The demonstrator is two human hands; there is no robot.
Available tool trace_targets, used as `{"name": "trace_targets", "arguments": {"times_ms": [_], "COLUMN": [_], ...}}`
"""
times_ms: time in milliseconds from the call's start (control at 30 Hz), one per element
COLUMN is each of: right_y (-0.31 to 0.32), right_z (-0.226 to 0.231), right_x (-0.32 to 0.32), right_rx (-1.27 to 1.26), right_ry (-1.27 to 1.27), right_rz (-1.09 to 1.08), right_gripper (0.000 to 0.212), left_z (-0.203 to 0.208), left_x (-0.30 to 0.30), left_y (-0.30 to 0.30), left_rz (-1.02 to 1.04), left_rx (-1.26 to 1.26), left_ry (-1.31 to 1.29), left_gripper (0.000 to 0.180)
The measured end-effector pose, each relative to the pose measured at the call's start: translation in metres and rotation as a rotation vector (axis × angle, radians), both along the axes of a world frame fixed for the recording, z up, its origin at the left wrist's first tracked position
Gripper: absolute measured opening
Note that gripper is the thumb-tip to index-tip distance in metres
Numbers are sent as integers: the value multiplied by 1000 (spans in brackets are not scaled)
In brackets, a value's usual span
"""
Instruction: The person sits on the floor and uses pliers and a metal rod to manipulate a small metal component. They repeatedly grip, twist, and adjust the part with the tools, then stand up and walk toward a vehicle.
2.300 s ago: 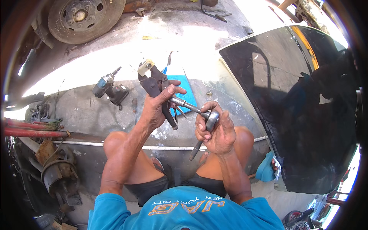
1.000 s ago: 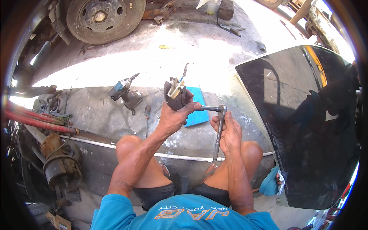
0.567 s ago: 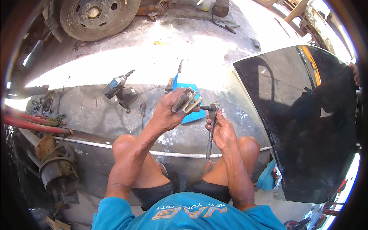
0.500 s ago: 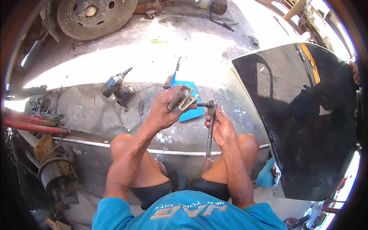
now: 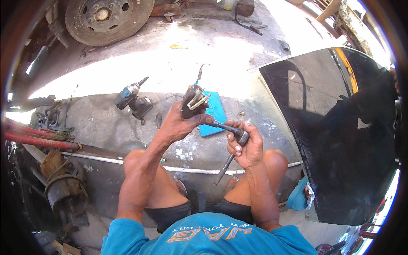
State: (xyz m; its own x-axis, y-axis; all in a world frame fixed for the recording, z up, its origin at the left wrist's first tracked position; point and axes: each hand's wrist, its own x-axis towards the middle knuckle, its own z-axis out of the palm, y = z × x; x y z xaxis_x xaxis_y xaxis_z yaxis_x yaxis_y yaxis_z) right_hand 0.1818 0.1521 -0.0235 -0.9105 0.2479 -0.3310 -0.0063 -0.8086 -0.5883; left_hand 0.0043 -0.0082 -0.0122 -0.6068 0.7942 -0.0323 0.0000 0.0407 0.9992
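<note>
My left hand [image 5: 175, 126] is closed around a dark metal part [image 5: 193, 101] with pale metal strips on its side. Its thumb lies by the end of an extension bar [image 5: 226, 127]. That bar runs across to the head of a ratchet wrench [image 5: 224, 169], whose handle slants down toward my feet. My right hand [image 5: 250, 148] grips the ratchet at its head, fingers curled round it. Whether the bar's far end sits in the dark part is hidden by the left thumb. Below both hands, a blue flat box or board [image 5: 216, 109] lies on the concrete.
A cordless impact driver [image 5: 135, 100] rests left of my hands. Farther left are red bars [image 5: 38, 139] and a rusty metal assembly [image 5: 63, 189]. A large dark glass panel [image 5: 335, 144] stands close on my right. A truck wheel [image 5: 108, 21] is at the far left.
The ratchet has swung, its handle end moving left and its head lower. The right hand has shifted down with it, and the dark part in the left hand has tilted upright.
</note>
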Motion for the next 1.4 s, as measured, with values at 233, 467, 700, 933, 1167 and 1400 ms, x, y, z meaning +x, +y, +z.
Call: {"name": "trace_targets", "arguments": {"times_ms": [233,467,700,933,1167,1400], "right_y": [8,5,4,7,10,4], "right_z": [15,36,26,16,15,10], "right_x": [20,34,29,29,27,24], "right_rx": [61,272,126,-125,-254,-502], "right_ry": [226,173,79,155,145,154], "right_rz": [-111,-253,-234,-161,-54,93], "right_gripper": [46,41,37,37,38,38], "left_z": [-9,-20,-14,-21,-20,-25], "left_x": [-1,-10,-7,-8,-6,-15], "left_y": [9,11,12,13,16,13], "left_rz": [190,255,134,103,129,157], "left_rx": [-52,-166,-148,-121,-19,31], "left_ry": [70,396,504,553,556,622], "left_gripper": [52,45,25,22,20,21]}}
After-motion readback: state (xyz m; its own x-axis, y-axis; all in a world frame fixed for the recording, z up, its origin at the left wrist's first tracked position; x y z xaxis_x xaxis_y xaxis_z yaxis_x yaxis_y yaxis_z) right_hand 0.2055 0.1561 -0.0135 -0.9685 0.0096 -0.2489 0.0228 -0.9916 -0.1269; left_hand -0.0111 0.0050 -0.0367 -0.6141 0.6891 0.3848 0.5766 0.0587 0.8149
